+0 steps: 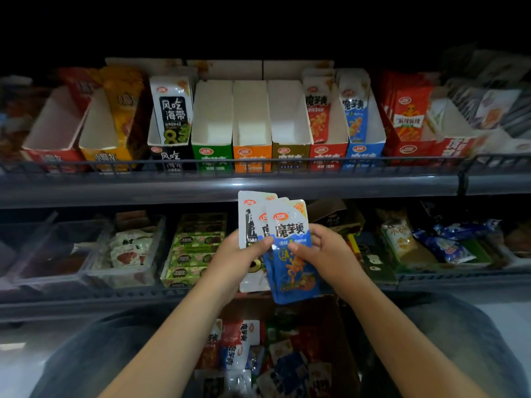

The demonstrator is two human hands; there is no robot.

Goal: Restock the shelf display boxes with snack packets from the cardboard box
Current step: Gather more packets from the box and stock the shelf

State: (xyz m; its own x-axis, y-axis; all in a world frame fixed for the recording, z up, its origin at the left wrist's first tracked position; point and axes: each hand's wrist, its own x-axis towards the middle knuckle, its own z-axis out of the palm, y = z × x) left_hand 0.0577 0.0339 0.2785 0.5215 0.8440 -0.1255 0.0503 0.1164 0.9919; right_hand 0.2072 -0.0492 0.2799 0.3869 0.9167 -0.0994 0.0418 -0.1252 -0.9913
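Observation:
My left hand [238, 259] holds a fanned stack of snack packets upright in front of the shelf edge, a black and white packet [249, 222] at the back. My right hand [321, 251] pinches the front blue packet [293, 254] of that fan. On the upper shelf stands a row of display boxes: the green box [212, 156], orange box [252, 156] and olive box [290, 156] hold nothing I can see, while the blue box [362, 153] holds blue packets. The cardboard box [344, 340] with several loose packets sits below my arms.
A dark rail [230, 163] runs along the front of the upper shelf. Red, yellow and black display boxes stand left and right of the row. The lower shelf [143, 294] carries clear bins and more snack packs behind my hands.

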